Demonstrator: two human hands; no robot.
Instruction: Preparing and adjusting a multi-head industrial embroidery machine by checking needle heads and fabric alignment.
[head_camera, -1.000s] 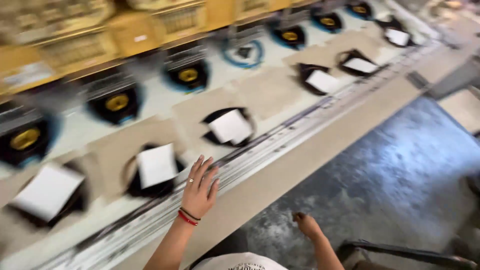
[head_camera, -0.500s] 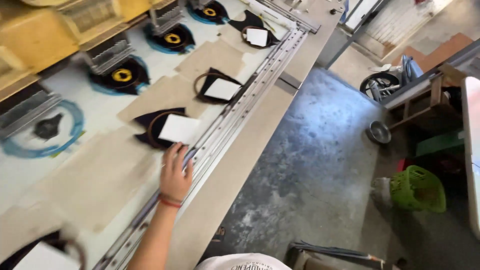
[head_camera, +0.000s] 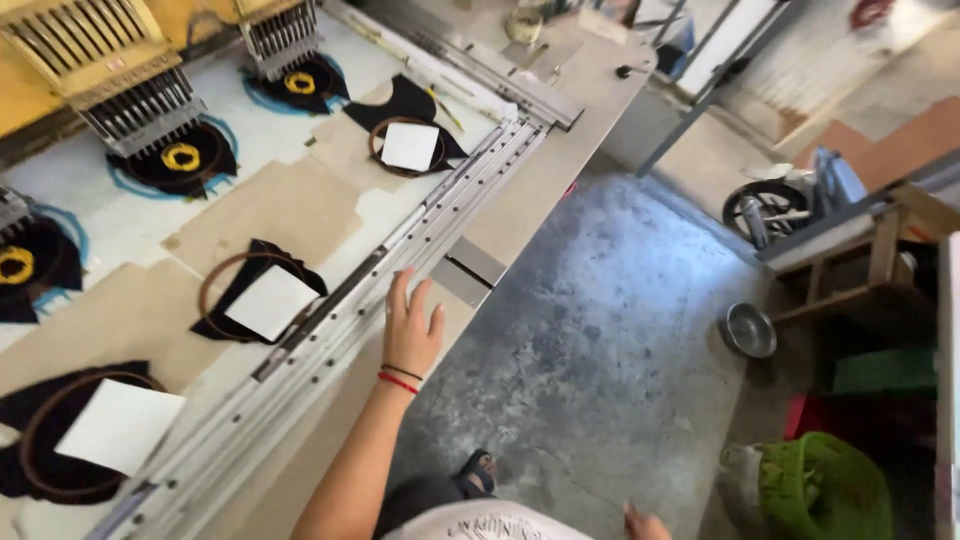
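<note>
My left hand (head_camera: 412, 330) lies flat with fingers spread on the front ledge of a long embroidery table, beside the metal rail (head_camera: 330, 335). It holds nothing, and red bands circle the wrist. The nearest round hoop (head_camera: 262, 298) sits just left of the rail, holding black fabric with a white square sheet on top. A second such hoop (head_camera: 100, 432) lies nearer me and a third (head_camera: 408, 146) farther along. Only the tip of my right hand (head_camera: 645, 524) shows at the bottom edge, over the floor.
Needle heads (head_camera: 140, 100) hang over black pieces with yellow stitching (head_camera: 181, 157) at the back. On the concrete floor to the right stand a metal bowl (head_camera: 747, 330), a green bag (head_camera: 822, 490), a wooden bench (head_camera: 885, 250) and a wheel (head_camera: 765, 210).
My left hand has come off the white sheet on a hoop and now rests on the table's front ledge. The view has swung right along the table.
</note>
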